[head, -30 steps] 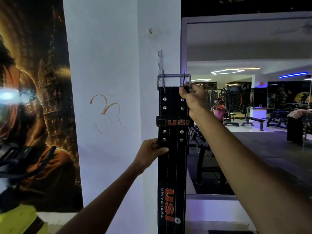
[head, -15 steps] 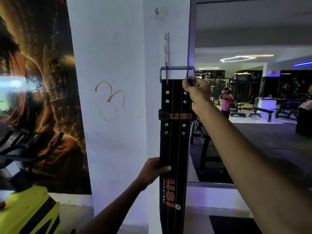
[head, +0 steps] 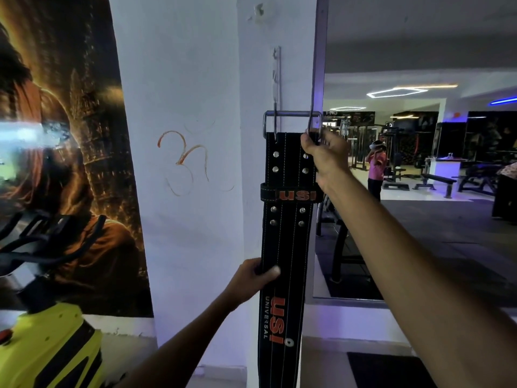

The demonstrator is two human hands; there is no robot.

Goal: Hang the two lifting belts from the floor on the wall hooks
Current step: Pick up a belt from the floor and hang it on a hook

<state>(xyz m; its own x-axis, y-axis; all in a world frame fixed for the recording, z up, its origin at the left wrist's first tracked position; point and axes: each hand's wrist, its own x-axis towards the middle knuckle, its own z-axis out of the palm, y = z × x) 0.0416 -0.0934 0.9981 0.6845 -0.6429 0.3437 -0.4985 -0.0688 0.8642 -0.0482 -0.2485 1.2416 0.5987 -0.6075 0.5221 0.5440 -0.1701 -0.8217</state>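
Observation:
A black lifting belt [head: 286, 242] with orange "USI" lettering hangs straight down in front of a white pillar. Its steel buckle [head: 292, 114] sits at the top, just below a narrow metal hook strip [head: 276, 74] fixed to the pillar. My right hand [head: 326, 155] grips the belt's top right corner at the buckle. My left hand [head: 251, 278] pinches the belt's left edge about halfway down. Whether the buckle rests on a hook I cannot tell. No second belt is in view.
A large mirror [head: 419, 163] to the right of the pillar reflects the gym, benches and a person in pink. A dark poster [head: 64, 152] covers the wall at left. A yellow and black exercise bike [head: 47, 345] stands at lower left. A black mat [head: 389, 369] lies on the floor at lower right.
The view has tilted down a little, so the belt and hook strip sit slightly lower in the frame. Both hands keep the same grips on the belt.

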